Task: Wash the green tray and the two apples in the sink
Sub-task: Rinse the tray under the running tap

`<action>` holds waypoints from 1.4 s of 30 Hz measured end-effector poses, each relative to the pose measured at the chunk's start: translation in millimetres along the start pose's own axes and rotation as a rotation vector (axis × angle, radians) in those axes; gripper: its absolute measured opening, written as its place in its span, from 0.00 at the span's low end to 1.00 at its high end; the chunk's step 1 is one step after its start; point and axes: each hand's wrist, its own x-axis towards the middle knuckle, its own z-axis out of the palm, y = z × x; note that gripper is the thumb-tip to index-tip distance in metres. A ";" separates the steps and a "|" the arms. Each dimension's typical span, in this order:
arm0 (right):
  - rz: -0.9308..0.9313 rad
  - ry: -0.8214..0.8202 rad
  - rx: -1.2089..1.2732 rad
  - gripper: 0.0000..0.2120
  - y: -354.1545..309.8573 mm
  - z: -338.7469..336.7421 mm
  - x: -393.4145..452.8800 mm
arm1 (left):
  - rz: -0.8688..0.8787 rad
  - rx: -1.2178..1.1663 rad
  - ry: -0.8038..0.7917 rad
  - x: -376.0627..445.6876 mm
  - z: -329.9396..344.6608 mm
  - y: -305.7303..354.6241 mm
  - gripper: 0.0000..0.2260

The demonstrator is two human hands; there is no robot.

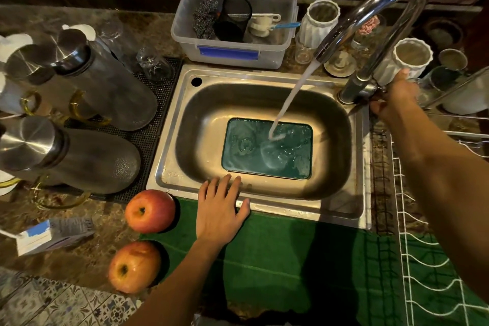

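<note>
Two apples lie on the counter left of the sink (169, 174), the farther apple (150, 211) near the sink's front corner and the nearer apple (134, 267) just before it; the green tray (238, 164) lies flat on the sink bottom, and water from the faucet (375, 16) falls into it. The left hand (219, 213) rests flat on the front rim, fingers straight and spread, holding nothing; the right hand (394, 100) has its fingers curled round the faucet handle at the base.
</note>
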 end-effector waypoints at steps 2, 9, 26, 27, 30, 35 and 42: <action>0.002 -0.005 0.013 0.17 -0.7 -0.2 -2.7 | 0.004 -0.004 0.008 0.0 0.6 -0.2 0.25; 0.008 -0.013 -0.034 0.23 2.6 -3.2 -13.3 | 0.004 0.002 0.004 -0.1 -2.3 1.9 0.24; 0.128 -0.140 -0.588 0.11 146.6 -14.2 -48.9 | -0.633 -0.804 -0.151 149.5 -5.5 -13.9 0.21; 0.131 -0.153 -0.600 0.10 151.0 -16.1 -47.2 | -0.683 -0.826 -0.178 156.9 -1.2 -18.5 0.21; 0.147 -0.190 -0.730 0.11 160.2 -22.1 -38.9 | -0.765 -0.847 -0.237 171.0 12.5 -29.3 0.20; 0.237 -0.189 -0.772 0.14 175.1 -26.0 -24.8 | -0.814 -0.866 -0.276 181.1 30.5 -34.5 0.15; 0.431 -0.187 -0.463 0.12 172.3 -11.5 -36.2 | -1.039 -1.187 -0.247 188.6 33.9 -35.1 0.04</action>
